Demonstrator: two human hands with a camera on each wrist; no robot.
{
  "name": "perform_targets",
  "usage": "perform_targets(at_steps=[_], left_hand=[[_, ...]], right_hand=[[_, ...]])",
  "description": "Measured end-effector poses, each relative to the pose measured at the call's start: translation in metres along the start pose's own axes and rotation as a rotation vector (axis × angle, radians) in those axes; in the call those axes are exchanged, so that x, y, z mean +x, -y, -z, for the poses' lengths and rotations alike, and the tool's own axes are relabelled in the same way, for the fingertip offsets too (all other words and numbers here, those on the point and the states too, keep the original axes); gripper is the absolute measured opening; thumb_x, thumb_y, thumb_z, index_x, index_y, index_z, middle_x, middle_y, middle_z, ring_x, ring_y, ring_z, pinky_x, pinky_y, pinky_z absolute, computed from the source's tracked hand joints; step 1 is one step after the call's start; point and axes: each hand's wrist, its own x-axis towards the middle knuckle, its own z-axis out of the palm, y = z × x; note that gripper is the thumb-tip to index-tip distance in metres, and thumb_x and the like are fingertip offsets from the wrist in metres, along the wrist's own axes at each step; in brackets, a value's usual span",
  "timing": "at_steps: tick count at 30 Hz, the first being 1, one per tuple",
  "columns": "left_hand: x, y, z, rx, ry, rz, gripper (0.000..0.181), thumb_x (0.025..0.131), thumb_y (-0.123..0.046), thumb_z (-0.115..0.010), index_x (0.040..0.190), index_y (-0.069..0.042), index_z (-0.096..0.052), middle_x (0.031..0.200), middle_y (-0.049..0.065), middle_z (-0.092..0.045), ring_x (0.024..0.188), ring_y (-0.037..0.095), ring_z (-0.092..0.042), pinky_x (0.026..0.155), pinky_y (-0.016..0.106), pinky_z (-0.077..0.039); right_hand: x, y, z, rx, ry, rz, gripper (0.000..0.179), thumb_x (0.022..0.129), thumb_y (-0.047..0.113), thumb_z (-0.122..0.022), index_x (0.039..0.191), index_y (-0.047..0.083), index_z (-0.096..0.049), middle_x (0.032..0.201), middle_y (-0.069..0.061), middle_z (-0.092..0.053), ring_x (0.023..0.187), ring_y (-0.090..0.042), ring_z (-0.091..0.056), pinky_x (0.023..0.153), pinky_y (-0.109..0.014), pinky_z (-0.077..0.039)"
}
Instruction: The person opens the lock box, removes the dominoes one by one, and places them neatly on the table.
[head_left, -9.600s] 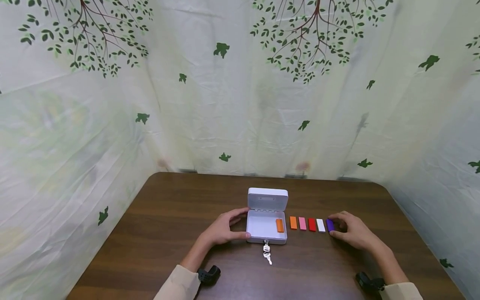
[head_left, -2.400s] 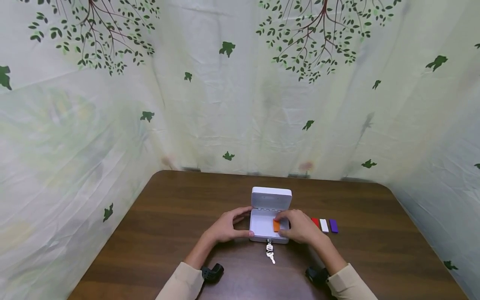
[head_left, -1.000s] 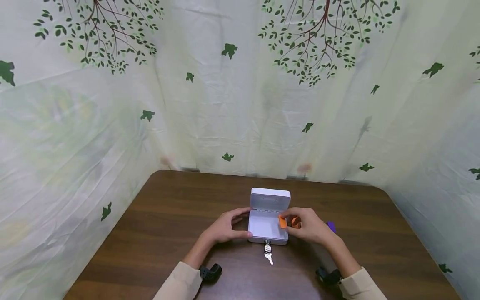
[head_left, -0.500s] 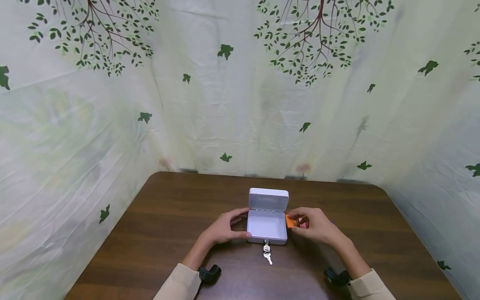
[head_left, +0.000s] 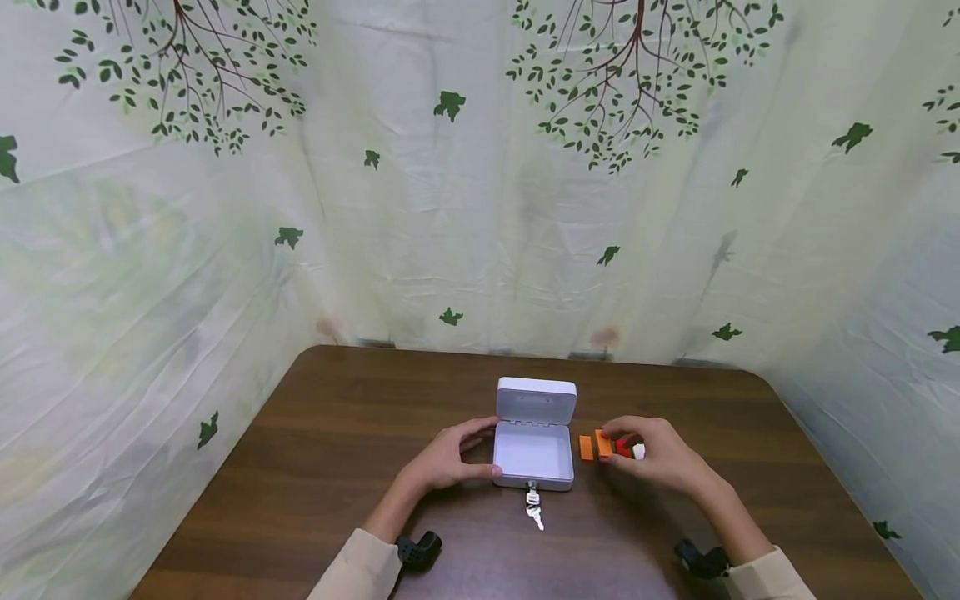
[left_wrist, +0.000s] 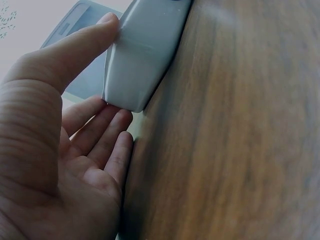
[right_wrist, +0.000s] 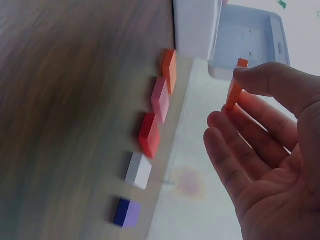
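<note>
A small white lockbox (head_left: 533, 451) stands with its lid raised and a bunch of keys (head_left: 533, 505) hanging from its front lock. My left hand (head_left: 448, 455) spans its left side, thumb at the front corner and fingertips at the rear; the left wrist view shows them against the box wall. Between the thumb and fingers of my right hand (head_left: 660, 452) is an orange block (right_wrist: 236, 86), held above the table right of the box. Below it runs a row: another orange block (right_wrist: 169, 71), then a pink block (right_wrist: 160, 100), a red block (right_wrist: 149, 135), a white block (right_wrist: 138, 171) and a purple block (right_wrist: 127, 213).
The brown wooden table (head_left: 360, 400) reaches back to a pale curtain (head_left: 480, 208) printed with leaves and branches. Both wrists wear black camera bands, the left band (head_left: 419, 550) and the right band (head_left: 703, 559).
My right hand has lifted the orange block from inside the box and carried it rightward over the row. The box interior now shows no block. My left hand keeps its place.
</note>
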Motion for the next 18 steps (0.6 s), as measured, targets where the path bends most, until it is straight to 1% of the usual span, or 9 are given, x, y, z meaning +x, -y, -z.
perform_targets(at_steps=[4,7,14,18], left_hand=[[0.001,-0.001,0.0,-0.008,0.0,-0.007,0.083,0.076,-0.039,-0.082,0.146,-0.016,-0.044,0.147,-0.004,-0.048,0.136,0.014,-0.045,0.115,0.036,-0.038],[0.001,0.0,0.0,-0.008,-0.002,-0.015,0.083,0.076,-0.038,-0.083,0.146,-0.015,-0.044,0.147,-0.003,-0.048,0.136,0.014,-0.045,0.115,0.035,-0.038],[0.001,0.003,0.0,0.005,0.001,-0.015,0.084,0.077,-0.04,-0.082,0.146,-0.017,-0.043,0.147,-0.003,-0.047,0.136,0.013,-0.045,0.115,0.035,-0.038],[0.001,0.003,0.0,0.005,0.0,-0.011,0.084,0.076,-0.041,-0.082,0.146,-0.018,-0.043,0.147,-0.003,-0.047,0.136,0.013,-0.045,0.115,0.035,-0.038]], right_hand=[[-0.006,-0.006,0.004,-0.031,-0.01,-0.01,0.033,0.081,0.023,-0.078,0.112,0.022,-0.069,0.108,0.007,-0.07,0.091,-0.017,-0.067,0.081,-0.037,-0.061],[-0.01,-0.009,0.007,-0.044,-0.021,-0.01,0.033,0.081,0.024,-0.079,0.113,0.021,-0.069,0.107,0.006,-0.07,0.093,-0.018,-0.067,0.082,-0.038,-0.061],[-0.021,-0.018,0.015,-0.037,-0.018,-0.119,0.035,0.08,0.026,-0.079,0.114,0.026,-0.069,0.111,0.005,-0.069,0.095,-0.02,-0.068,0.083,-0.039,-0.061],[-0.025,-0.024,0.018,-0.035,-0.025,-0.11,0.035,0.08,0.024,-0.08,0.113,0.025,-0.069,0.111,0.004,-0.07,0.095,-0.02,-0.069,0.083,-0.04,-0.061]])
